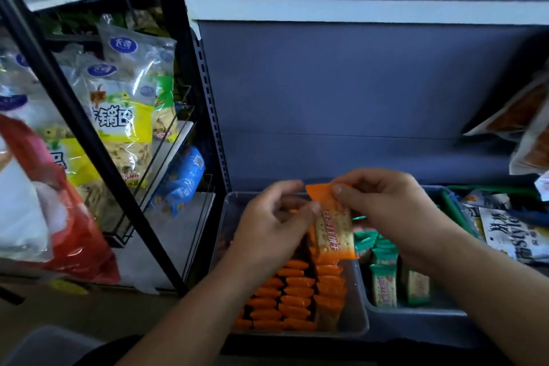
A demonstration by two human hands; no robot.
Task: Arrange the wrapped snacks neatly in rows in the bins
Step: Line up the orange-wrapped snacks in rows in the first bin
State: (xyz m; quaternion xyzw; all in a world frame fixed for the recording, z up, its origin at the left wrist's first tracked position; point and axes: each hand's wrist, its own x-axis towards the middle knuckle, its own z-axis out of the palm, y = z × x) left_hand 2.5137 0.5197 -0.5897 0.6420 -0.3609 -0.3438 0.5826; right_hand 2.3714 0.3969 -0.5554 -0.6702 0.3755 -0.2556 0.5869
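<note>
Near: orange rows point(285, 300) standing on edge in clear bin point(355, 316). Above them, orange pack point(332, 232) held upright. Right hand point(389, 208) pinches its top flap. Left hand point(267, 226) curled, thumb on its left edge. My read: mid-placement. Next: lower it aligned into a row; free slot hidden under my hands. Beyond: green packs point(383, 282) in grey bin point(416, 310).

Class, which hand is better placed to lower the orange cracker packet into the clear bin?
Probably the right hand: it pinches the orange cracker packet by its top seal above the clear bin; the left hand pinches its side.
</note>
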